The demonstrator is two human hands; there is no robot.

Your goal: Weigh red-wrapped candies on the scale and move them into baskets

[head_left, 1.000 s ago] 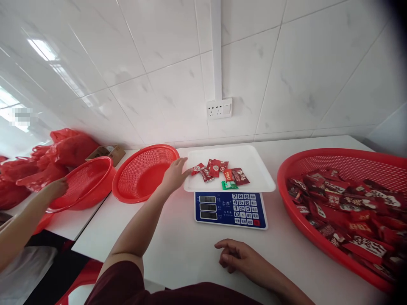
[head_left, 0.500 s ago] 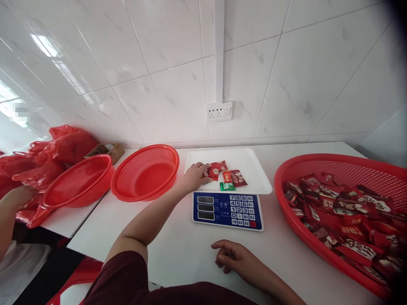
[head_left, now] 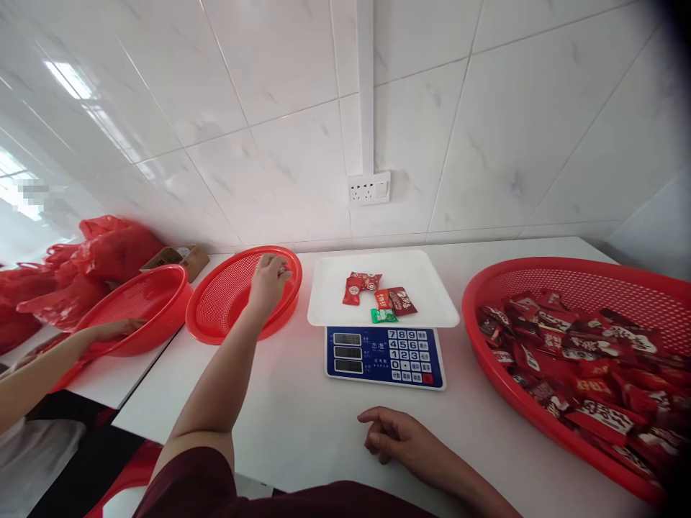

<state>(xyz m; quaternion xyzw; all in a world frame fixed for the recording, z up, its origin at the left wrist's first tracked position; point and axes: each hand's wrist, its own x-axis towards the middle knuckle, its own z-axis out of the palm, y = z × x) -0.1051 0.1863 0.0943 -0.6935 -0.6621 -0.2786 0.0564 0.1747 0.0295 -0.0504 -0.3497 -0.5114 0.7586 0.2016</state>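
Observation:
My left hand [head_left: 268, 279] hovers over the empty red mesh basket [head_left: 227, 306], its fingers closed on a small wrapped candy. A white tray [head_left: 426, 302] on the blue digital scale [head_left: 384, 355] holds several wrapped candies [head_left: 378, 295], mostly red and one green. My right hand [head_left: 402, 437] rests on the white table near its front edge, fingers loosely curled and holding nothing. A large red basket [head_left: 480, 288] at the right is filled with several red-wrapped candies [head_left: 583, 360].
A second red basket [head_left: 162, 288] sits at the left, with another person's hand [head_left: 111, 331] on its rim. Red plastic bags [head_left: 108, 252] and a cardboard box [head_left: 181, 257] lie behind it. A wall socket [head_left: 369, 188] is above the scale.
My left hand took a candy from the white tray and carried it left over the empty red basket. The other person's hand came back to the left basket.

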